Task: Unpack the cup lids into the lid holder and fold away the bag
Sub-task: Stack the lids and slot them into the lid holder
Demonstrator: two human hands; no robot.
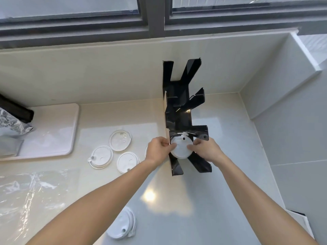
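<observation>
A black lid holder (180,96) stands on the counter against the back wall, its slanted arms sticking out to both sides. In its nearest compartment sits a stack of white cup lids (181,147). My left hand (158,149) grips the stack's left edge and my right hand (205,149) grips its right edge. Three loose white lids (120,140) (101,156) (127,162) lie on the counter to the left. A small pile of lids (123,225) lies near the front edge. The clear plastic bag (30,195) lies flat at the lower left.
A pale mat (58,131) lies at the left with a silver foil pouch (10,124) and a dark object on it. A grey wall closes the right side, and a window runs along the back.
</observation>
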